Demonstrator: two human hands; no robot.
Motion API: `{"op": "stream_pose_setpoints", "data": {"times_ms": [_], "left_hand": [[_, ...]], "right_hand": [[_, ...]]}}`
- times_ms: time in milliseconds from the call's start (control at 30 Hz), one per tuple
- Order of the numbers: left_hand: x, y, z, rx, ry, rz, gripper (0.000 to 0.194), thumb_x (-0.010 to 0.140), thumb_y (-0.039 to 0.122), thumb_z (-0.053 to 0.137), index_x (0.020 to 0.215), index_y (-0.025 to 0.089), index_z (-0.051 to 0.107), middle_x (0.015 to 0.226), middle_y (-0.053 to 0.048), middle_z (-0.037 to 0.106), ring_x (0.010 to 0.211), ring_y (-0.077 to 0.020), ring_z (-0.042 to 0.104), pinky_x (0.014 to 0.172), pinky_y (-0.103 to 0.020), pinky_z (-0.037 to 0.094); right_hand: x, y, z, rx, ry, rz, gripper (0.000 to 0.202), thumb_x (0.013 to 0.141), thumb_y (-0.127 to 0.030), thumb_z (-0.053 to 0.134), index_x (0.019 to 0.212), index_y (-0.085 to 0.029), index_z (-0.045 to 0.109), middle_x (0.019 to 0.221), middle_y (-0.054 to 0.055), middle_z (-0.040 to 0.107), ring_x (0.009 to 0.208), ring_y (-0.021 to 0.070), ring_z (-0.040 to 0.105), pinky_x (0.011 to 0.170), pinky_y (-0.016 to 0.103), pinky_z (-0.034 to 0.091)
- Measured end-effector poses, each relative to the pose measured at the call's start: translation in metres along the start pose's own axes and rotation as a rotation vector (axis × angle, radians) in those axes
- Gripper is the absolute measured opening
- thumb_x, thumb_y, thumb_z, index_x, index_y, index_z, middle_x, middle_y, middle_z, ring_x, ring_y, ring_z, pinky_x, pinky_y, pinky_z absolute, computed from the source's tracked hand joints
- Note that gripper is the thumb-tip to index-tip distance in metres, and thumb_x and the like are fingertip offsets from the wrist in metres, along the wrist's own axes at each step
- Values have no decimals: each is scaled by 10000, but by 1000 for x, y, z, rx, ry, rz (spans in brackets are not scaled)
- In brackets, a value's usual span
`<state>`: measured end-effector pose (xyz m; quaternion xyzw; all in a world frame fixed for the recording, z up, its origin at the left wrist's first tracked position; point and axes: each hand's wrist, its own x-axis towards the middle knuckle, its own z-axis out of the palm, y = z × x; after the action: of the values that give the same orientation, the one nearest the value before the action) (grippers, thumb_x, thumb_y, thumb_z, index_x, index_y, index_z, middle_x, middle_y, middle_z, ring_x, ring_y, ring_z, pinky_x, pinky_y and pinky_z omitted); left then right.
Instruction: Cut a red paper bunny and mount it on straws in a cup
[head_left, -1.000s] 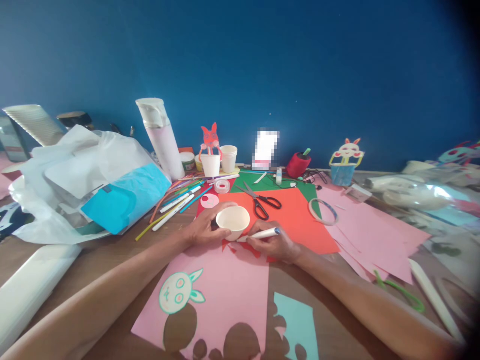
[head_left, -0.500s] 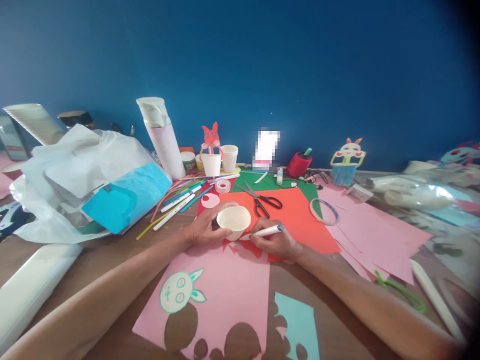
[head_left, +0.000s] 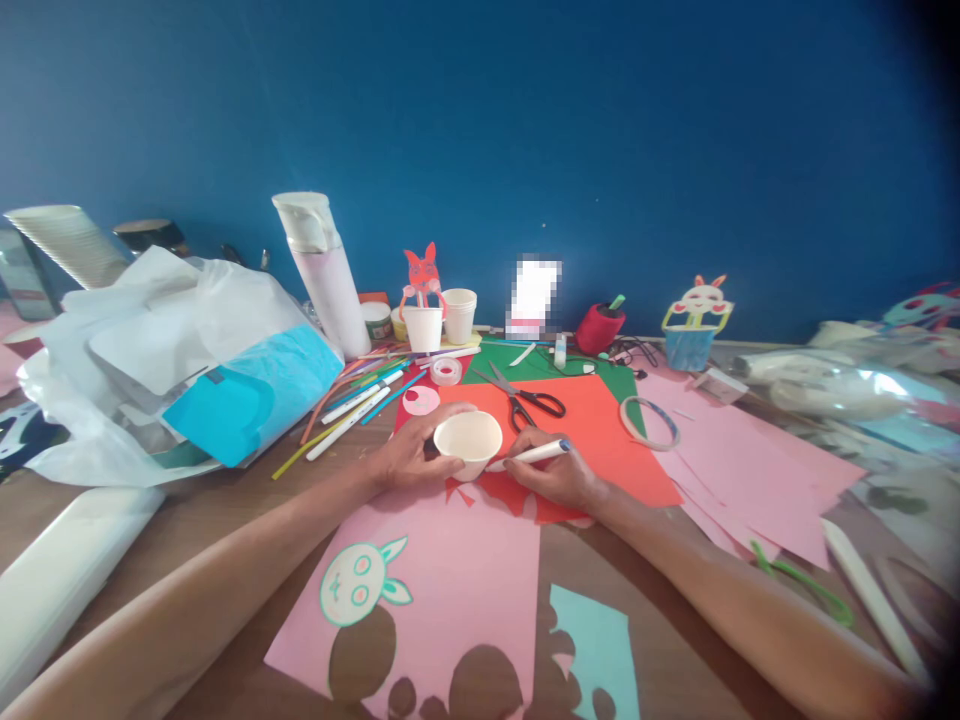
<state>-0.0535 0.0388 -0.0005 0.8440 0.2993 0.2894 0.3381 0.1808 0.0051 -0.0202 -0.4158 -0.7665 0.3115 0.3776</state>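
A white paper cup [head_left: 469, 440] is tilted with its mouth toward me, and my left hand [head_left: 416, 450] is closed round its left side. My right hand [head_left: 553, 475] grips a white marker [head_left: 536, 455], its tip at the cup's lower right wall; whether it touches I cannot tell. Beneath the hands lies orange paper [head_left: 607, 440]. Nearer me is a pink sheet [head_left: 457, 570] with round holes cut out, and a paper bunny face [head_left: 352, 585] with green outlines rests on it. Black-handled scissors [head_left: 525, 397] lie just beyond my right hand.
Several markers and pipe cleaners [head_left: 360, 405] lie at left beside a plastic bag [head_left: 150, 350]. At the back stand a white spray can [head_left: 322, 275], a cup with a red paper animal [head_left: 424, 330] and a blue bunny cup [head_left: 688, 348]. Pink sheets [head_left: 750, 450] and a tape roll [head_left: 649, 422] are at right.
My right hand and the marker have shifted slightly up and to the right. My left hand and the cup stay almost in place.
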Motion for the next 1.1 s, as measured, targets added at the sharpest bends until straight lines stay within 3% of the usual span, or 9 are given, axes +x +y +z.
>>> {"op": "stream_pose_setpoints", "data": {"times_ms": [700, 1100], "left_hand": [[0, 1, -1, 14, -11, 2, 614, 694, 317, 557, 1262, 161, 379, 1287, -113, 448, 1137, -277, 454, 923, -372, 397], [-1, -1, 0, 22, -7, 0, 618, 699, 359, 554, 1262, 168, 385, 1209, -100, 523, 1116, -270, 471, 940, -374, 376]], "right_hand": [[8, 3, 0, 10, 32, 10, 101, 762, -238, 541, 699, -162, 557, 629, 9, 568, 574, 112, 514, 526, 215, 400], [13, 4, 1, 9, 66, 9, 95, 751, -254, 548, 709, -170, 558, 640, 3, 567, 587, 118, 516, 552, 229, 414]]}}
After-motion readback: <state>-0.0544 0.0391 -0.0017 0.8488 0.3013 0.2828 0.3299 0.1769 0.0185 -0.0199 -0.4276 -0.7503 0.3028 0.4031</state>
